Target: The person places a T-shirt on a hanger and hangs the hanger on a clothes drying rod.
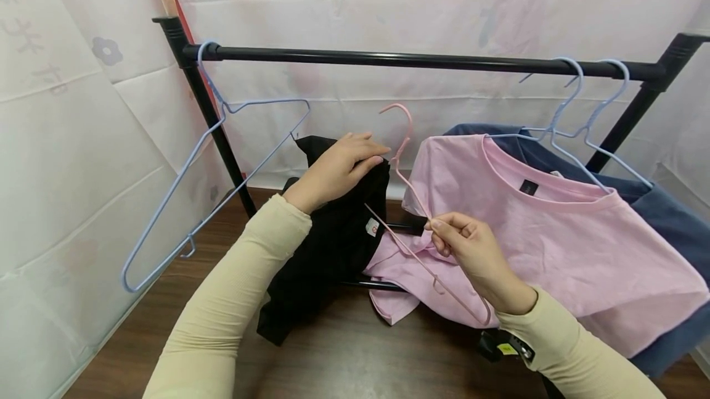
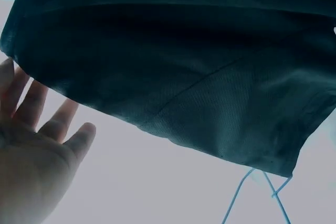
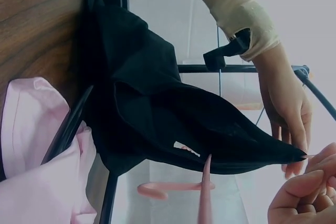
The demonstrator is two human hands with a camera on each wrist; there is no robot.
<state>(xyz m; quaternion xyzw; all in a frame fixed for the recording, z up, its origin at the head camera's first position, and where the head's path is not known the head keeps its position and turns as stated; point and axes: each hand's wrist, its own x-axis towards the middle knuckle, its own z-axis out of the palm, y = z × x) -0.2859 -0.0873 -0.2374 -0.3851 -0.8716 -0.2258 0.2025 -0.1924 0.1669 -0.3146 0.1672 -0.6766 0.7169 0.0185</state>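
Left hand (image 1: 338,168): fingers nearly straight, laid flat on top of the black garment (image 1: 327,238); grip wide, closing on nothing.
Right hand (image 1: 471,251): grip narrow, fingertips pinching the wire of the pink hanger (image 1: 407,201) near its middle.
Pink hanger: tilted, hook uppermost, just beside the left fingertips; one arm appears to enter the black garment, though the right wrist view is dim.
Black garment: hangs below the rail (image 1: 421,61), left of the pink shirt (image 1: 554,245).
Pink shirt: hung near the rail's right end, in front of a blue shirt (image 1: 671,226).
Empty blue hanger (image 1: 213,158): on the rail's left end.
Floor (image 1: 333,356): dark wood.
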